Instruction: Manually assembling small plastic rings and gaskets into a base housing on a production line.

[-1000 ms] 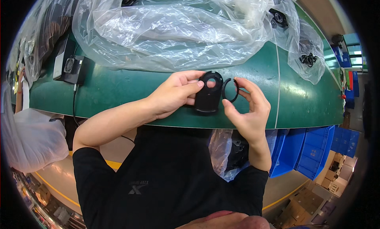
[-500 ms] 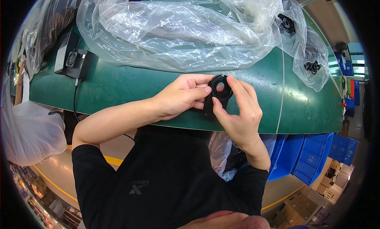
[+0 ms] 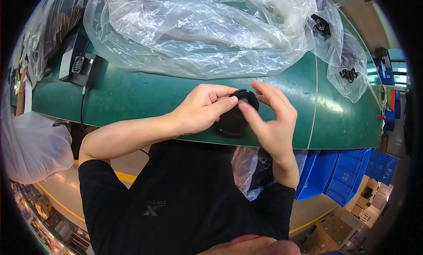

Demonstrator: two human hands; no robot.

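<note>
A black plastic part with a round ringed end [image 3: 233, 120] is held over the near edge of the green table. My left hand [image 3: 202, 106] pinches it from the left, thumb on top by the ring and fingers behind. On the other side my right hand [image 3: 274, 114] has its fingers raised and spread, with the thumb resting at or just over the ring. The thumbs cover much of the ring's opening.
Large clear plastic bags [image 3: 198, 43] lie across the back of the table [image 3: 145, 94]. A black boxy device with a cable [image 3: 86, 70] stands at left. Bagged black parts [image 3: 320, 26] and a bagged coiled cord [image 3: 348, 74] lie at right. Blue bins [image 3: 348, 175] stand below the right edge.
The black part has tilted, so its broad face shows more and the ring's hole less. My right fingers have lifted off the ring's rim, and the right thumb has moved up to the ring.
</note>
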